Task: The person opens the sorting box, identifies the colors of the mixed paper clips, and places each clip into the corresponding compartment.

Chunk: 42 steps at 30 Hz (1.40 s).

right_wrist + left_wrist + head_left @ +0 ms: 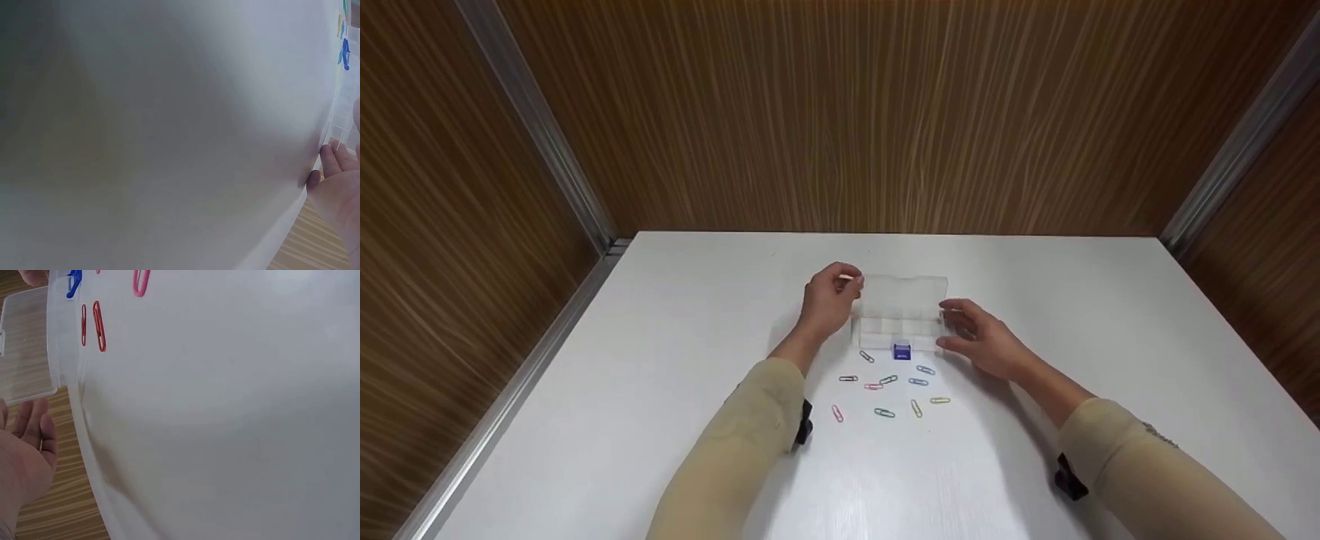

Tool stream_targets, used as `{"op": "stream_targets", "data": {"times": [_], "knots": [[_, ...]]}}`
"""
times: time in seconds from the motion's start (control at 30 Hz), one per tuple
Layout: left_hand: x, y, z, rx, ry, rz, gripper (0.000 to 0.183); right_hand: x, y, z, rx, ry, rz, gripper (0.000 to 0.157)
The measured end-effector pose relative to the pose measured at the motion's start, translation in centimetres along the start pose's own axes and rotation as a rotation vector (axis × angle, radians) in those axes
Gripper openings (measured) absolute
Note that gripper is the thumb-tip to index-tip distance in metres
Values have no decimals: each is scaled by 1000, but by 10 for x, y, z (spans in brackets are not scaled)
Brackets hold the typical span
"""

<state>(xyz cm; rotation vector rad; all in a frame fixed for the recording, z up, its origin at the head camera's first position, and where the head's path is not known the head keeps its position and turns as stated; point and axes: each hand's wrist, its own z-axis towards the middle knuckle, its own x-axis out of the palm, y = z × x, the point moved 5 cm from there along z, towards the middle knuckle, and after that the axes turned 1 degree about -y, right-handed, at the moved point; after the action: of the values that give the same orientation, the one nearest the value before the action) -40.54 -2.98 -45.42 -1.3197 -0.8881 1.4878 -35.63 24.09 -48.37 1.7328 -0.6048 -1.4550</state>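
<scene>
A clear plastic compartment box (898, 327) with a blue latch (901, 352) stands on the table, its transparent lid (904, 294) raised and tilted back. My left hand (829, 301) is at the lid's left edge, thumb and fingers bent about its corner; in the left wrist view the fingers (35, 424) lie right against the lid. Around the box's right end, my right hand (981, 339) holds with the thumb near the front corner and the fingers farther back. Several coloured paper clips (884, 412) lie loose in front of the box. The compartments show no clear contents.
The white table (660, 360) reaches back to a wood-grain panel (840, 112). More such panels, with metal corner strips (547, 142), stand at both sides. Paper clips nearest the box, such as a dark one (867, 356), lie close to its front edge.
</scene>
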Motion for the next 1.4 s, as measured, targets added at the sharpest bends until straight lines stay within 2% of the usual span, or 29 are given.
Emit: {"op": "stream_targets", "data": {"times": [0.13, 0.3, 0.6, 0.8, 1.13, 1.4], "knots": [[-3, -3, 0, 24, -7, -4, 11, 1, 3, 1, -15, 13, -29, 72], [-6, -4, -1, 33, 18, 50, 23, 0, 4, 3, -18, 36, -31, 72], [-3, -2, -1, -26, 173, 160, 50, -5, 3, 4, 18, 72, -29, 71], [-1, 1, -3, -69, 244, 205, 60, -4, 1, 3, 49, 88, -40, 72], [0, 9, -8, -92, 298, 234, 60, -2, 2, 0, 44, 94, -48, 71], [1, 11, -11, -108, 305, 255, 59, -2, 2, -2, 53, 92, -49, 71]]}}
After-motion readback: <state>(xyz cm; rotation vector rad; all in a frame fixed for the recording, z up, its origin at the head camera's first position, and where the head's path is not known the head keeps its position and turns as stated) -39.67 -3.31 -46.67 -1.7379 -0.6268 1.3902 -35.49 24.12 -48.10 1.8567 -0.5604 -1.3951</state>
